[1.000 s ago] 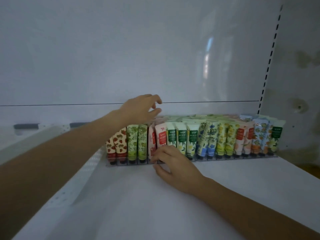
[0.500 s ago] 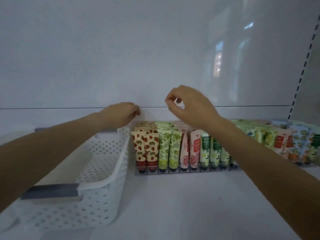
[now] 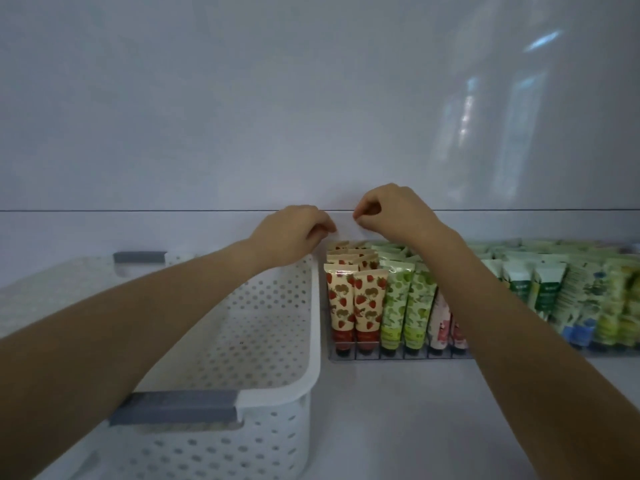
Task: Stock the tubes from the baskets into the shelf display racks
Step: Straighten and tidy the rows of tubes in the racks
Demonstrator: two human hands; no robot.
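Observation:
A clear display rack [image 3: 388, 356] on the white shelf holds rows of upright tubes: strawberry-print tubes [image 3: 353, 306] at its left end, then green tubes [image 3: 405, 306], pink tubes [image 3: 440, 320], and green and blue ones [image 3: 571, 299] further right. My left hand [image 3: 294, 237] hovers behind the strawberry rows, fingers curled with nothing visible in them. My right hand [image 3: 391, 211] is close beside it, above the back of the green rows, fingertips pinched together and holding nothing I can see. A white perforated basket [image 3: 277, 341] stands left of the rack and looks empty.
The basket has grey handles [image 3: 173, 407] at its near and far ends. The white back wall [image 3: 311, 116] rises right behind the rack. Bare shelf [image 3: 415, 427] lies in front of the rack.
The view has shifted left, bringing the basket fully in. My right hand rose from the rack's front to its back. My left hand moved next to it; both fingers closed.

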